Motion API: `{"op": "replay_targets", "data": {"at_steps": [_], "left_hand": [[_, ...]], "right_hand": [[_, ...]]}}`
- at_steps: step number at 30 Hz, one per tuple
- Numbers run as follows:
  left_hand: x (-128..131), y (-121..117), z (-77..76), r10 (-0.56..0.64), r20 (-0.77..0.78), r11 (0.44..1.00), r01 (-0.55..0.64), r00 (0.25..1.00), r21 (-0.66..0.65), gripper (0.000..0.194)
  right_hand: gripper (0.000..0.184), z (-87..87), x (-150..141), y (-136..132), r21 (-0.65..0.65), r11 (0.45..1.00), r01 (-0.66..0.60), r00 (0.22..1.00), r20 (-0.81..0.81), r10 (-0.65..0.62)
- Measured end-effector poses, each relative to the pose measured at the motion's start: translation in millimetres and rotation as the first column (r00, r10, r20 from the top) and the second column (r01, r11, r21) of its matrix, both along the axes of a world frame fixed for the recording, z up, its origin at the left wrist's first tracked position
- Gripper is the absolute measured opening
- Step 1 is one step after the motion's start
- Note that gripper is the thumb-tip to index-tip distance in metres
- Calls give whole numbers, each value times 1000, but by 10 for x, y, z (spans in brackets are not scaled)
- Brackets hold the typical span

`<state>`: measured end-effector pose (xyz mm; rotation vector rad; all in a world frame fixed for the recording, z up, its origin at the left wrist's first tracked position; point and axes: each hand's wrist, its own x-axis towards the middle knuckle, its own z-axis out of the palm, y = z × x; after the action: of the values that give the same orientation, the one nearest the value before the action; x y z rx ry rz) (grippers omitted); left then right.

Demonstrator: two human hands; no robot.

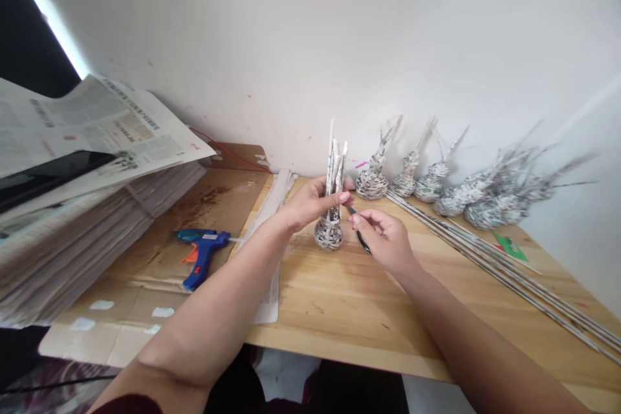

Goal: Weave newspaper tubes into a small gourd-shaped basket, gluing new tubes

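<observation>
A small woven vase of rolled newspaper (328,235) stands upright on the wooden table, with several paper rods sticking up from its neck. My left hand (313,202) is closed around those rods, thumb in front and fingers behind. To the right of the vase, my right hand (383,233) is closed on black-handled scissors (363,243), largely covered by my fingers. Their dark tip points up toward my left fingertips; whether it touches a rod I cannot tell.
Several finished-looking woven paper vases (372,182) line the wall. Long paper rods (485,252) lie at right near a green scrap (512,247). A blue glue gun (207,259) rests on cardboard (130,291). Flat paper strips (269,207) and a newspaper stack (97,239) are leftward.
</observation>
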<state>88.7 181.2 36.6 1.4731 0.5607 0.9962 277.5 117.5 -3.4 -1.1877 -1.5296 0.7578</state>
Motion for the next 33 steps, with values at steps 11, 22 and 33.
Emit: {"op": "replay_targets", "data": {"at_steps": [11,22,33], "left_hand": [[-12,9,-5,-11,-6,999,11,1000,-38,51],[12,18,-1,12,24,999,-13,1000,33,44],[92,-3,-13,157,105,987,-159,982,13,48]], "right_hand": [[35,-5,-3,12,-4,1000,1,1000,2,-1],[32,7,-14,-8,1,1000,15,1000,10,-15],[28,32,-17,-24,23,1000,6,1000,9,-6]]}}
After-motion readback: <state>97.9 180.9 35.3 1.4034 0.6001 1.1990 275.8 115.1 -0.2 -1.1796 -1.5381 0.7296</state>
